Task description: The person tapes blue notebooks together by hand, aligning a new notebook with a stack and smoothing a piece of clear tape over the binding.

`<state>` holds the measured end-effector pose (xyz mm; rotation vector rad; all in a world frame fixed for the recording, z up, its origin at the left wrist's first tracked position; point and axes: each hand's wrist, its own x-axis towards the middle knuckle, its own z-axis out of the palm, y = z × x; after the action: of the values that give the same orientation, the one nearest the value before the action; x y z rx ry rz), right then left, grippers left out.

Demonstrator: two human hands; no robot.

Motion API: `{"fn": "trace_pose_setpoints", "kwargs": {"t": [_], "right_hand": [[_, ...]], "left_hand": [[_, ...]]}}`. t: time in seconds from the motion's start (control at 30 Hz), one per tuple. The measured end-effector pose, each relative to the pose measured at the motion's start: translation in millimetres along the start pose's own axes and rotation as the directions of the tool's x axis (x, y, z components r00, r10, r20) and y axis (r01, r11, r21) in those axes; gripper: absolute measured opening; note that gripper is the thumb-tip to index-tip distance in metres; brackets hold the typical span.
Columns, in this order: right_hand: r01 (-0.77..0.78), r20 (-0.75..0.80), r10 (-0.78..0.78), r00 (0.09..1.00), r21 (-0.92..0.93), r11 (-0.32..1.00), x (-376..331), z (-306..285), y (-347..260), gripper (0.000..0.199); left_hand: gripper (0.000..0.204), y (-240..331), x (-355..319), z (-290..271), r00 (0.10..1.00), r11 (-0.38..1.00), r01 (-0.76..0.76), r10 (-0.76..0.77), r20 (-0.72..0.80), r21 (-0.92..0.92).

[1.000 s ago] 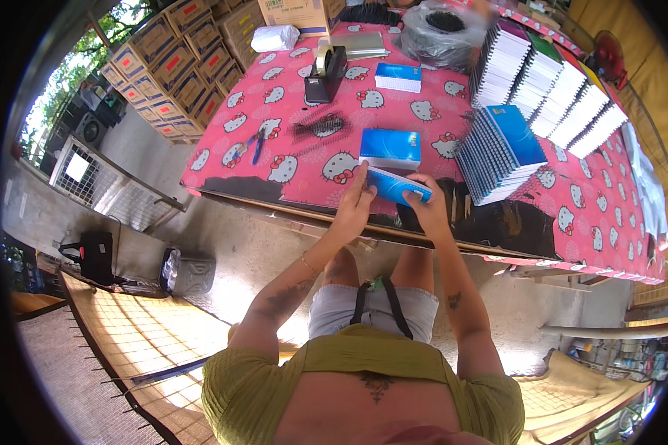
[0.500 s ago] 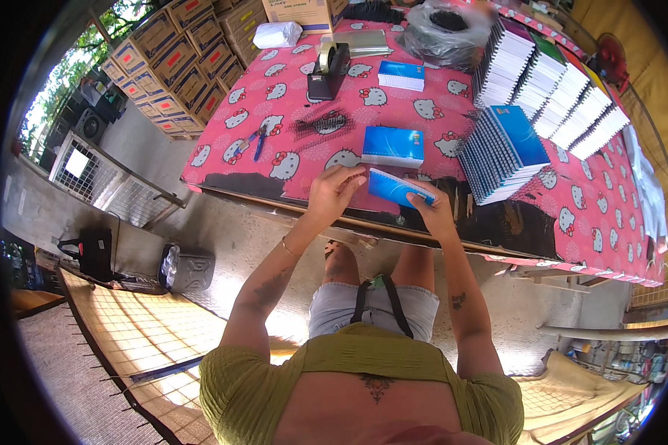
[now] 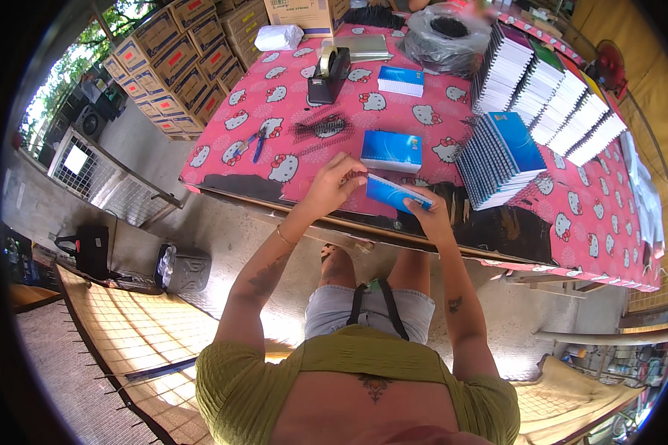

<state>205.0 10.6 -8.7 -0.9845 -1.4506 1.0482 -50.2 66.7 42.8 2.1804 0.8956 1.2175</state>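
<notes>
My right hand (image 3: 428, 213) grips a small blue-covered notebook (image 3: 392, 194) by its right end, thumb on the cover, held tilted over the table's near edge. At its left end, the fingers of my left hand (image 3: 340, 184) are pinched together close to the row of holes along the notebook's upper edge. Whatever sits between those fingertips is too small to make out. Just beyond lies a stack of blue-covered pads (image 3: 392, 147). Several loose black spiral coils (image 3: 323, 127) rest on the tablecloth to the left, near blue-handled pliers (image 3: 260, 143).
Spiral-bound blue notebooks (image 3: 501, 159) are piled at right, with taller notebook stacks (image 3: 542, 93) behind. A tape dispenser (image 3: 328, 78), another blue pad stack (image 3: 401, 80) and a plastic bag of black coils (image 3: 447, 37) stand farther back. Cartons (image 3: 174, 63) rise beyond the table's left side.
The notebook has tipped slightly and shifted a little, its cover turning more toward me. My left hand stays by its left end, fingers still pinched. The whole view has shifted slightly.
</notes>
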Motion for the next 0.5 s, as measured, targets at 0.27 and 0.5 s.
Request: {"fn": "trace_pose_setpoints", "kwargs": {"t": [0.27,0.5], "right_hand": [[-0.019,0.015,0.019,1.000,-0.005,1.000,0,-1,-3,0.028],[-0.002,0.031,0.004,1.000,-0.042,0.999,-1,1,-8,0.030]], "left_hand": [[0.024,-1,13,-5,0.975,0.987,-0.119,0.096,0.199,0.108],[0.021,8,23,-15,0.936,0.968,-0.198,0.140,0.324,0.154]]}}
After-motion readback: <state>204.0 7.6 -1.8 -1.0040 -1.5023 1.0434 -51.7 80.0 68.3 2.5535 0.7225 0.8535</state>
